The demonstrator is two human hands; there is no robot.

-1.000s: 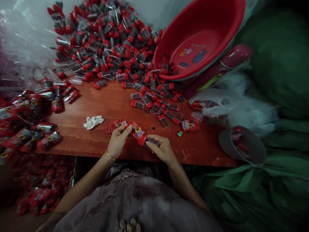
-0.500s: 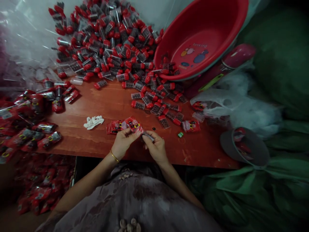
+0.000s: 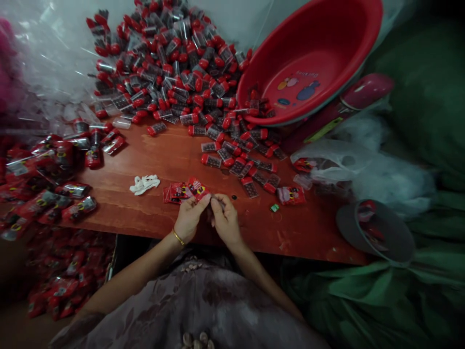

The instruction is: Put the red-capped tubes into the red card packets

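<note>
My left hand (image 3: 191, 218) and my right hand (image 3: 225, 219) meet above the table's front edge, fingertips pinched together. Between them is a small object mostly hidden by the fingers; it cannot be made out clearly. Just beyond my left hand lie red printed wrappers (image 3: 177, 192). A white crumpled bundle (image 3: 144, 184) rests to their left. To the right of my hands are a small black disc (image 3: 234, 197), a green piece (image 3: 274, 208) and a red printed packet (image 3: 291, 195).
Red-capped clear tubes (image 3: 181, 72) are heaped at the back of the wooden table (image 3: 119, 208). Filled red packets (image 3: 47, 194) crowd the left. A red basin (image 3: 301, 58) leans at the back right, with a plastic bag (image 3: 392, 179) and a grey bowl (image 3: 348, 225) nearer.
My hands have come closer together, and the clear tube seen earlier between them is now mostly covered by fingers. The whole view has shifted slightly.
</note>
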